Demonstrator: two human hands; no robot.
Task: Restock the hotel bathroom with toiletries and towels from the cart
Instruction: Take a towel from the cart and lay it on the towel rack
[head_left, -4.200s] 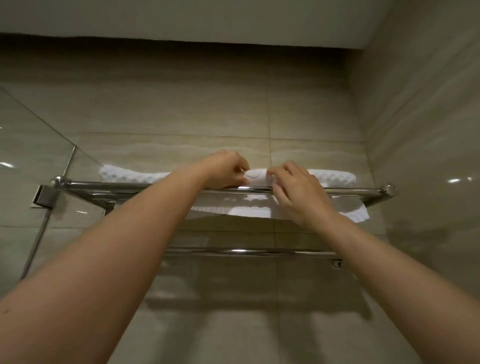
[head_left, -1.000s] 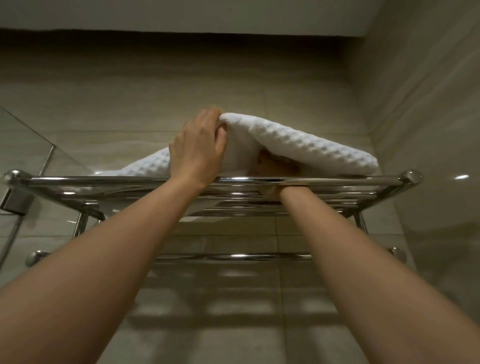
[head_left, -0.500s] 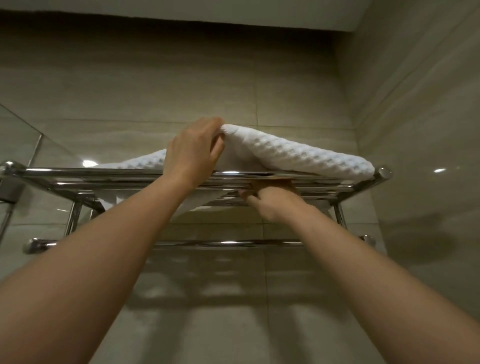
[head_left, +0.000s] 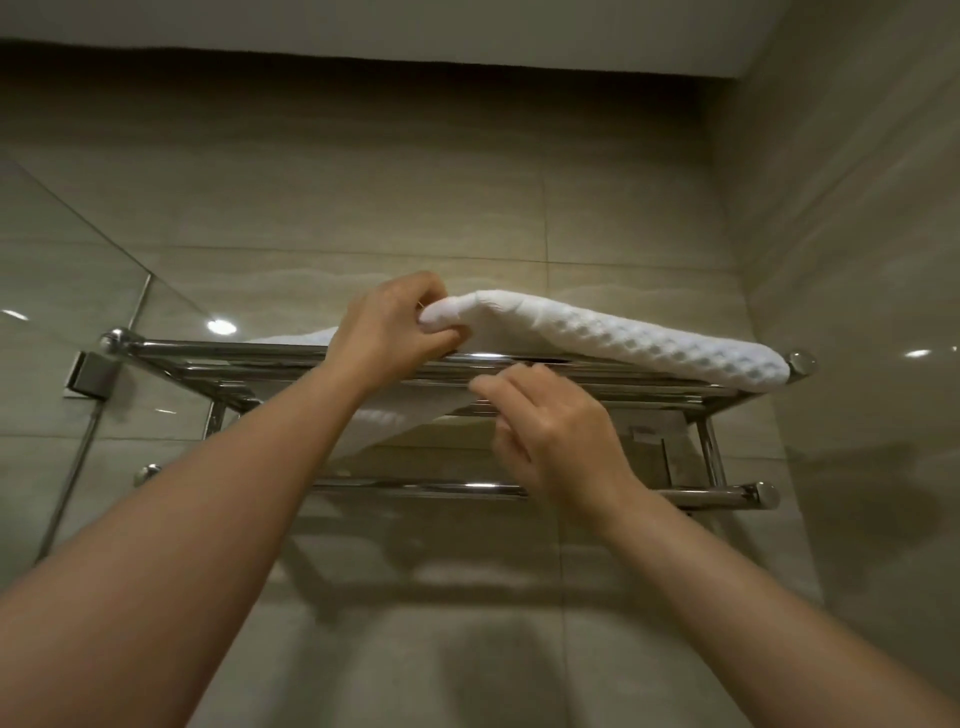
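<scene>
On the top shelf of a chrome towel rack (head_left: 218, 349), fixed high on a beige tiled wall (head_left: 363, 208), lies a folded white waffle towel (head_left: 628, 340). It reaches the rack's right end, and one layer droops below the front rail. The left hand (head_left: 387, 332) grips the towel's front fold near the rail's middle, fingers curled round it and raising it. The right hand (head_left: 553, 434) hovers just under the front rail, fingers loosely bent, holding nothing visible. A lower bar (head_left: 415, 487) runs beneath. A glass panel (head_left: 57, 291) stands at the left.
</scene>
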